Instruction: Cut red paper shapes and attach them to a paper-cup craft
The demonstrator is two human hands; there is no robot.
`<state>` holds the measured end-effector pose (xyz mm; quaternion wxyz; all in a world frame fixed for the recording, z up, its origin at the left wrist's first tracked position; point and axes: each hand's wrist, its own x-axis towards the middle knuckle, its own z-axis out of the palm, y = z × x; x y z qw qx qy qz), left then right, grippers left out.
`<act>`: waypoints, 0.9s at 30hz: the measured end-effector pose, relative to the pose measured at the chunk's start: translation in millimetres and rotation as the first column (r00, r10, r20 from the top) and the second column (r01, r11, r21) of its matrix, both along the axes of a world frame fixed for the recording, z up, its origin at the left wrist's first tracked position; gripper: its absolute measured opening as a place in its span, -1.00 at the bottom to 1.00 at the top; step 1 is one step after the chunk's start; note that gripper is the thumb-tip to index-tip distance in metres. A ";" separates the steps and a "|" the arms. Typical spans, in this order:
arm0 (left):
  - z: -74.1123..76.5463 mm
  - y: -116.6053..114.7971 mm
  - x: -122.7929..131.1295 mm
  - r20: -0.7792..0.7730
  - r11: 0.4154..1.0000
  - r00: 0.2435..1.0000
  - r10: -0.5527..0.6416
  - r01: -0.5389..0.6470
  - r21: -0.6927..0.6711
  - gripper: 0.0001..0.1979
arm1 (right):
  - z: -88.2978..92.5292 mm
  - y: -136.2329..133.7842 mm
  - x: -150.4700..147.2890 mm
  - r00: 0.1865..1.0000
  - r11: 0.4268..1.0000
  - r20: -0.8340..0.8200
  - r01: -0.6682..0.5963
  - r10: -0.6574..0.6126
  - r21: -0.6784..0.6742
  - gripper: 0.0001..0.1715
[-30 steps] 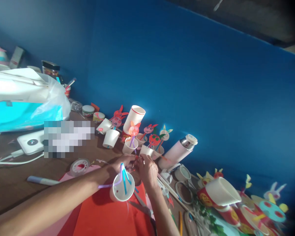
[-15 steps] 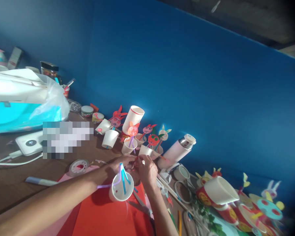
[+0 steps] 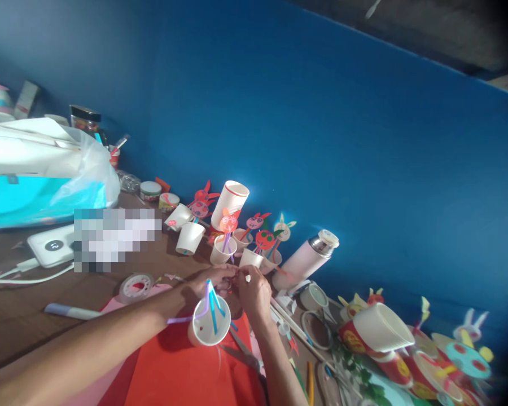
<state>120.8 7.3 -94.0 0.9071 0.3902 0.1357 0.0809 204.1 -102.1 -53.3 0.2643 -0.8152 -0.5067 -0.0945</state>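
Observation:
My left hand (image 3: 215, 277) and my right hand (image 3: 254, 292) meet behind a white paper cup, fingers pinched together. Whatever they hold is small and mostly hidden by the fingers; a small white bit (image 3: 248, 278) shows at my right fingers. Just in front of them, the paper cup (image 3: 198, 332) stands upright on red paper (image 3: 182, 369), with bent blue and purple straws (image 3: 214, 316) in it. Scissors (image 3: 245, 352) lie partly under my right forearm. Beyond my hands stand small cups with paper animal faces on straws, one an orange-red face (image 3: 228, 221).
A roll of tape (image 3: 136, 287) and a pale marker-like stick (image 3: 70, 311) lie left of my forearm. A pink thermos (image 3: 307, 259) and a stack of paper cups (image 3: 231, 204) stand near the blue wall. More cup figures (image 3: 465, 358) crowd the right.
My hands stay pinched together in nearly the same place, with only slight finger movement. The view has shifted very slightly.

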 end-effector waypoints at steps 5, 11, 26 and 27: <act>-10.4 2.8 3.9 0.026 1.000 1.000 0.003 -0.003 -0.015 -0.81 | 4.3 0.1 0.1 1.000 0.999 0.023 0.001 0.000 -0.041 -0.82; -20.9 5.1 6.7 0.029 0.999 1.000 0.006 -0.005 -0.035 -0.79 | 8.6 0.8 -0.5 0.998 0.996 0.057 0.020 -0.015 -0.091 -0.82; -31.6 4.9 8.8 0.012 0.994 1.000 0.011 -0.009 -0.105 -0.79 | 8.0 2.2 -0.2 0.985 0.980 0.170 0.032 0.002 -0.194 -0.85; -31.7 4.7 8.6 0.011 0.994 1.000 0.017 -0.015 -0.109 -0.79 | 8.1 3.2 -0.5 0.984 0.979 0.180 0.036 0.001 -0.202 -0.85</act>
